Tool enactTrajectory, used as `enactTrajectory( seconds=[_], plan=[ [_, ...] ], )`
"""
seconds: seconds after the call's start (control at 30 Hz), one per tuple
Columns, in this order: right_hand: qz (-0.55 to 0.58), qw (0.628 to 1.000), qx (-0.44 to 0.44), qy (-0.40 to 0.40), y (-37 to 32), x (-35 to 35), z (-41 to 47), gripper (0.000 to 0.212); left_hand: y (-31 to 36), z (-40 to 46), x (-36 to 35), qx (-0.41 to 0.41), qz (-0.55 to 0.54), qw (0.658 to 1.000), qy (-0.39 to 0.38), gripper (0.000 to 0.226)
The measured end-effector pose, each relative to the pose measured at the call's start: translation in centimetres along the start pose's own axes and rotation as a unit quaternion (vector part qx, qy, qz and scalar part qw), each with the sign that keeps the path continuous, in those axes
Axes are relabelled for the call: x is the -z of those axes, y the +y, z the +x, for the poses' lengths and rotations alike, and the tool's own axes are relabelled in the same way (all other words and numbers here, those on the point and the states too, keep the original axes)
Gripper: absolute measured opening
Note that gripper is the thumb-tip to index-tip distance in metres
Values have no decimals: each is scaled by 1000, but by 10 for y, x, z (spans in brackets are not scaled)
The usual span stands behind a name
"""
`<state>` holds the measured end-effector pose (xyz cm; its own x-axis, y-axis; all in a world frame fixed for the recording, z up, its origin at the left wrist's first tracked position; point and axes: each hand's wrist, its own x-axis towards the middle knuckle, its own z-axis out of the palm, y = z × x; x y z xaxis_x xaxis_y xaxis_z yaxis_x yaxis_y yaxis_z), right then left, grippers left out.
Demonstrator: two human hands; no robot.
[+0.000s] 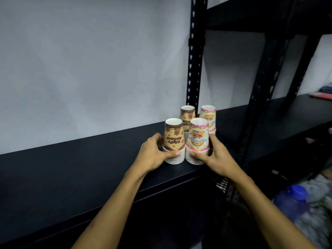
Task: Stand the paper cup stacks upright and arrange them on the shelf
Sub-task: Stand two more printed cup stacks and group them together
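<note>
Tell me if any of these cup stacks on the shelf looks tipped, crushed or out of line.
Nothing stands out. All four stacks stand rim-down in two rows on the shelf: front brown stack in the left hand, front pink stack in the right hand, brown and pink behind.

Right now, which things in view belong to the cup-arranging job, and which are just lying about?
Part of the job:
front brown cup stack, held by the left hand
front pink cup stack, held by the right hand
rear brown cup stack
rear pink cup stack
black shelf

Lying about:
blue water bottle
pink item on the neighbouring shelf
</note>
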<state>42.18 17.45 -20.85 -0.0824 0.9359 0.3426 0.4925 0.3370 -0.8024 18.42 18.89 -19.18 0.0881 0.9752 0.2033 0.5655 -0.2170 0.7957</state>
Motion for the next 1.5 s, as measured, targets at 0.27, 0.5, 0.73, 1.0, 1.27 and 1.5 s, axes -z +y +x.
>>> enactTrajectory(
  seconds=[0.27, 0.5, 0.73, 1.0, 1.27, 1.5],
  plan=[
    [-34, 998, -44, 24, 23, 40, 3, 67, 25, 15, -55, -10, -38, 999, 31, 72],
    [-34, 996, -48, 61, 33, 35, 18, 63, 25, 19, -67, 3, -56, 996, 76, 80],
    [1, 995, -18, 97, 40, 25, 13, 76, 22, 20, -69, 12, -79, 993, 85, 74],
    [-8, 994, -11, 107, 43, 20, 12, 70, 20, 20, -70, 9, -79, 993, 83, 74],
    [-51, 992, -63, 95, 35, 21, 10, 74, 22, 14, -68, 19, -78, 995, 65, 77],
    [-222, 966, -76, 105, 36, 3, -17, 105, 26, 0, -64, 70, 23, 996, 57, 107]
  ],
)
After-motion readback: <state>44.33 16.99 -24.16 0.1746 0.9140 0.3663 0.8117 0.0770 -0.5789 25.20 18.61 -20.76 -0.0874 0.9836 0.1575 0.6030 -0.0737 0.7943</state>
